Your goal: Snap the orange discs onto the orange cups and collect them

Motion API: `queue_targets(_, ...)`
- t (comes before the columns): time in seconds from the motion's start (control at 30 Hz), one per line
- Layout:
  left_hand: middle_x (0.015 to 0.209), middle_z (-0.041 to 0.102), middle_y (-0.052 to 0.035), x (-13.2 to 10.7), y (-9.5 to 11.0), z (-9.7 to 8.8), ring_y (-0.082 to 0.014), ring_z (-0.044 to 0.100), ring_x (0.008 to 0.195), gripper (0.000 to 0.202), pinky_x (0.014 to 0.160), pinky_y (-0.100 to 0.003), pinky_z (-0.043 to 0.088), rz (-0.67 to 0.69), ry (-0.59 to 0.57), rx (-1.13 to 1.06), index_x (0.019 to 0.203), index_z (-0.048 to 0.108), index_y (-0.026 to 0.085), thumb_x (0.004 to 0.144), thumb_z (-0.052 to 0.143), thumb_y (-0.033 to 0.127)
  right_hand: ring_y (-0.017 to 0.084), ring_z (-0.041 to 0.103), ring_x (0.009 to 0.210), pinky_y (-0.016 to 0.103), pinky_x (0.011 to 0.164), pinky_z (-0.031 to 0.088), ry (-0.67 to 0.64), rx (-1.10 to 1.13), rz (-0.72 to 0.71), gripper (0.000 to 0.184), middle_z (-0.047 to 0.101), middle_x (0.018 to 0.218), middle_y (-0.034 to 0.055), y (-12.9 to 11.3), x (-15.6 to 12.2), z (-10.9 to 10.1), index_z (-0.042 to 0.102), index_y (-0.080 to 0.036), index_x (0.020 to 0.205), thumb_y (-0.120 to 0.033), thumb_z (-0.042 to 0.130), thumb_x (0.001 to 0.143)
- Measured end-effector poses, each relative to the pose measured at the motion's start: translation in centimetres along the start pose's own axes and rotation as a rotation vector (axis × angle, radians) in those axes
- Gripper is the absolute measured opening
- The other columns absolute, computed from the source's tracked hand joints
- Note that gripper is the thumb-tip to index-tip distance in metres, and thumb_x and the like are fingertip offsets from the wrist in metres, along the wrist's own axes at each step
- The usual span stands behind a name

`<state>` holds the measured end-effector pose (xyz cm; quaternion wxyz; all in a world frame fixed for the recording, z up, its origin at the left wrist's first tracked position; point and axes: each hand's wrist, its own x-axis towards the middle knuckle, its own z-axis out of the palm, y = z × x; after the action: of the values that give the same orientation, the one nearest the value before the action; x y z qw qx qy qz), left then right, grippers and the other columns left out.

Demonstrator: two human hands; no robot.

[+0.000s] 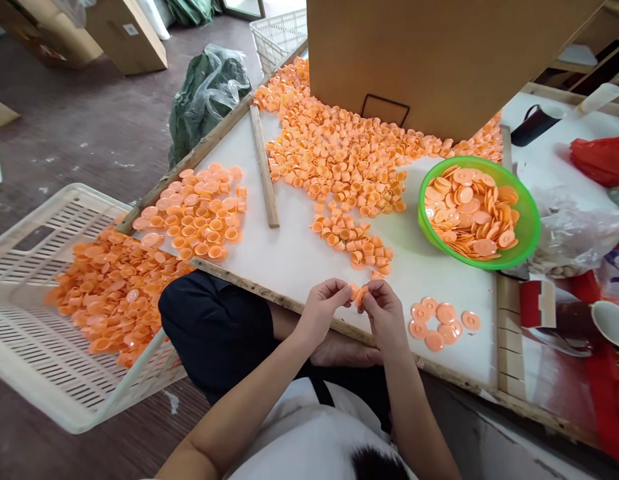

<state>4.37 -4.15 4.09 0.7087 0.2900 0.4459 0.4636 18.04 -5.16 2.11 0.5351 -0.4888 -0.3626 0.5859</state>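
Observation:
Near the front edge of the white table my left hand and my right hand meet, fingers pinched. Between their fingertips are small orange plastic pieces; the fingers partly cover them, so I cannot tell their exact shape. Just beyond my hands lies a small cluster of orange plastic cups, joined at the back to a large heap of the same cups. Several flat orange discs lie to the right of my right hand. More discs fill a green bowl behind them.
A wooden strip separates a group of orange pieces on the left. Below it, a white slatted crate holds more. A cardboard box stands over the heap. Mugs and a black cup stand right.

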Motion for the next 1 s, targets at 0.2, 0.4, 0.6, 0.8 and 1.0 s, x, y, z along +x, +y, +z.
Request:
queue_targets(0.2,0.069,0.059,0.0001,0.1,-0.5,0.1,-0.0113,0.053,0.068,0.024,0.071,-0.026,0.044,0.03,0.009,0.005,0.073,0.063,0.015,0.08,0.07,0.037,0.014,0.06,0.066,0.027,0.057,0.05,-0.003,-0.016,-0.011,0.018,0.059,0.074,-0.0024,0.0,-0.1,0.1,0.057,-0.022,0.083,-0.034,0.07,0.08)
queue_targets(0.4,0.077,0.062,-0.001,0.3,-0.5,0.2,-0.0103,0.057,0.074,0.023,0.076,-0.025,0.047,-0.035,0.094,-0.172,0.073,0.065,0.014,0.075,0.076,0.034,0.019,0.062,0.092,0.036,0.075,0.055,0.241,-0.153,-0.282,0.013,0.061,0.095,0.0027,-0.3,0.2,0.2,0.059,-0.022,0.079,-0.026,0.071,0.079)
queue_targets(0.6,0.076,0.062,-0.0006,0.0,-0.3,0.8,-0.0114,0.058,0.077,0.024,0.084,-0.029,0.049,0.006,0.128,-0.241,0.071,0.062,0.015,0.075,0.075,0.035,0.024,0.063,0.104,0.045,0.088,0.053,0.131,-0.386,-0.385,0.01,0.066,0.107,0.0078,0.4,-0.6,0.8,0.065,-0.024,0.089,-0.025,0.071,0.08)
queue_targets(0.8,0.085,0.062,-0.0015,-0.4,-0.5,1.1,-0.0128,0.058,0.083,0.022,0.085,-0.028,0.047,0.15,0.17,-0.085,0.069,0.061,0.016,0.077,0.074,0.031,0.022,0.063,0.1,0.043,0.086,0.055,0.192,-0.23,-0.335,0.006,0.066,0.103,0.0061,0.7,-1.1,1.2,0.065,-0.023,0.083,-0.027,0.061,0.087)
queue_targets(1.0,0.091,0.06,-0.0021,-0.9,-0.5,1.6,-0.0145,0.059,0.088,0.02,0.084,-0.029,0.047,0.31,0.226,0.085,0.07,0.059,0.017,0.078,0.073,0.03,0.02,0.063,0.095,0.04,0.086,0.052,0.21,-0.065,-0.294,0.007,0.065,0.1,0.0046,1.5,-1.1,1.8,0.064,-0.022,0.079,-0.027,0.066,0.084)
